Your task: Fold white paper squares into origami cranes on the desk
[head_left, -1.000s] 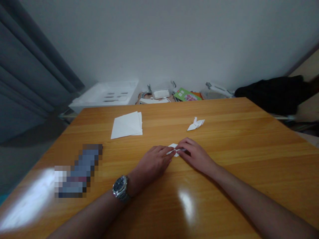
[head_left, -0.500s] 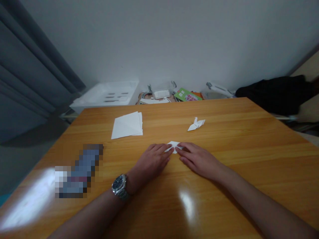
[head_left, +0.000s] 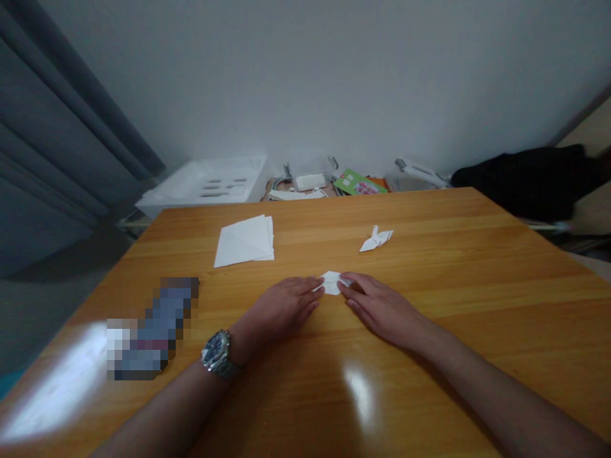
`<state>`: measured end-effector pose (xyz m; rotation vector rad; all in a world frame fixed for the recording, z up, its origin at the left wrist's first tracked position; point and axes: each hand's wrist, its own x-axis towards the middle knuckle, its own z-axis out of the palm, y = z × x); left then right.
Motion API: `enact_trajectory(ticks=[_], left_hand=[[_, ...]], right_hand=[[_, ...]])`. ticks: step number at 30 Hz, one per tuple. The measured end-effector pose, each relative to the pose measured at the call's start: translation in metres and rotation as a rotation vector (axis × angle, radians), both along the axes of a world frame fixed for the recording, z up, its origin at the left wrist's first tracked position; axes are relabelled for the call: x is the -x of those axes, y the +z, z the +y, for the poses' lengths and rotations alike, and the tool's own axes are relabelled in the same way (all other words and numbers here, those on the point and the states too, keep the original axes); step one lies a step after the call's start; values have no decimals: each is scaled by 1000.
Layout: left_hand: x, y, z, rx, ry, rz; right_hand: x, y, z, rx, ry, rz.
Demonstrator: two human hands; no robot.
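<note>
Paper [head_left: 331, 284]: both ends covered by the left hand [head_left: 289, 304] and right hand [head_left: 382, 312]; creases too small to trace. Whether the hands pinch or merely press cannot be determined. Forearms [head_left: 501, 388]: cut off by the picture's edge. Dark object [head_left: 162, 331]: obscured by coarse pixel blocks, details unreadable. Stack [head_left: 245, 240]: lower sheets mostly concealed, count undetermined. Tray [head_left: 191, 181]: base hidden behind the tabletop [head_left: 286, 401], whose near edge is out of frame. Book [head_left: 358, 182]: print illegible. Curtain [head_left: 42, 146]: cropped at left.

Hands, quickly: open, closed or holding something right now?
Left hand: touching the folded paper; open or closed, can't tell.
Right hand: touching the paper's other end; can't tell either.
</note>
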<state>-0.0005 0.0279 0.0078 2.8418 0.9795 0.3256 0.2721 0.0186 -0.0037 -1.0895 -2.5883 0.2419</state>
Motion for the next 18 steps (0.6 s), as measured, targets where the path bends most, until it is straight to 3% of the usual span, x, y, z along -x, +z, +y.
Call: enact_trajectory(ticks=[18], left_hand=[[-4,-4,0,-57,22,-36]], right_hand=[[-15,-2,8,-98,10,-73]])
